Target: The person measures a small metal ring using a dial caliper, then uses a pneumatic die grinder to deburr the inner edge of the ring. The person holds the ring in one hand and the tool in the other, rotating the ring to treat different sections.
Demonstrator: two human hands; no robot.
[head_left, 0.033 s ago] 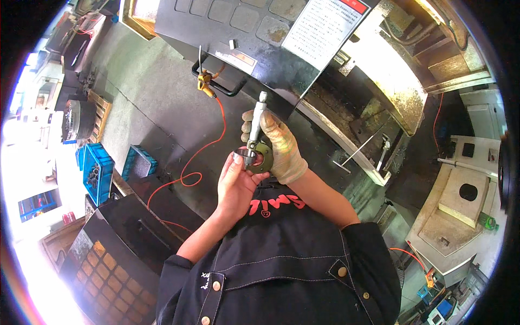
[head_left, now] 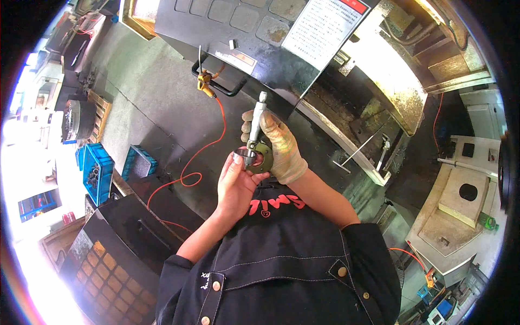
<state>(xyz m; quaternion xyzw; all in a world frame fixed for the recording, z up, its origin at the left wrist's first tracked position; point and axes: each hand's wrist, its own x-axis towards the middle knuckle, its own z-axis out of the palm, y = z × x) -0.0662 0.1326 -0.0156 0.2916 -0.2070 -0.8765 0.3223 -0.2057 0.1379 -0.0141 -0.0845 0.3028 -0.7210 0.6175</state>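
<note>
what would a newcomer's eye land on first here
Probably the silver and green metal micrometer at centre, in the gloved right hand, and the dark metal ring in the bare left hand. Then the thin orange hose looping to their left, and blue plastic crates further left.

Two hands were in view: one left hand and one right hand. They had one glove, one micrometer and one ring. Around them were two air guns, two blue crates, one pallet, one white sheet, one T-shaped rod and one green bottle. The apron showed four buttons.
</note>
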